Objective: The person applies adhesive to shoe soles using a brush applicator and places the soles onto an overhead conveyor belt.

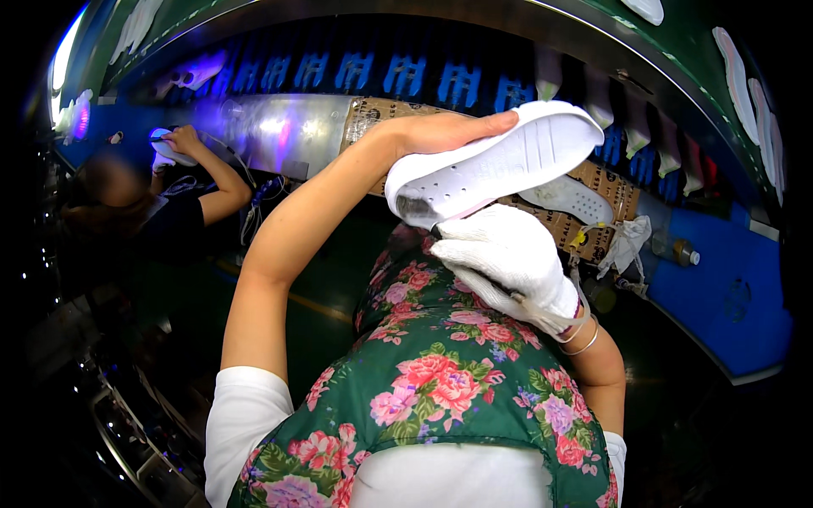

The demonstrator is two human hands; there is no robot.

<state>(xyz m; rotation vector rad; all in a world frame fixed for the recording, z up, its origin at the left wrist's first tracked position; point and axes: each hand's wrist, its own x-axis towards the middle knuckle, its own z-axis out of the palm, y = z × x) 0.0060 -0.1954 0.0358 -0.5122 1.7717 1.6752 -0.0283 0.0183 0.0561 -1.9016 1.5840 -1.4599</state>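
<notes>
In my bare left hand (449,134) is a white shoe sole (533,157), tilted, its raised rim under my thumb. Small holes dot its lower left end, and ridges cross the upper right part. My right hand (512,254), in a white knit glove, is closed just below that lower left end. A small dark tip (436,230) shows at the gloved fingertips, but I cannot make out what it belongs to. Behind the sole, a greyish perforated shoe piece (572,201) lies on printed brown cardboard (622,190).
Blue holders (406,76) line the bench's far side, with pale shoe pieces (601,100) hanging at right. A crumpled white cloth (627,245) and a bottle (684,252) are near a blue panel (720,296). At left, another person's hand (182,142) handles a white piece under purple light.
</notes>
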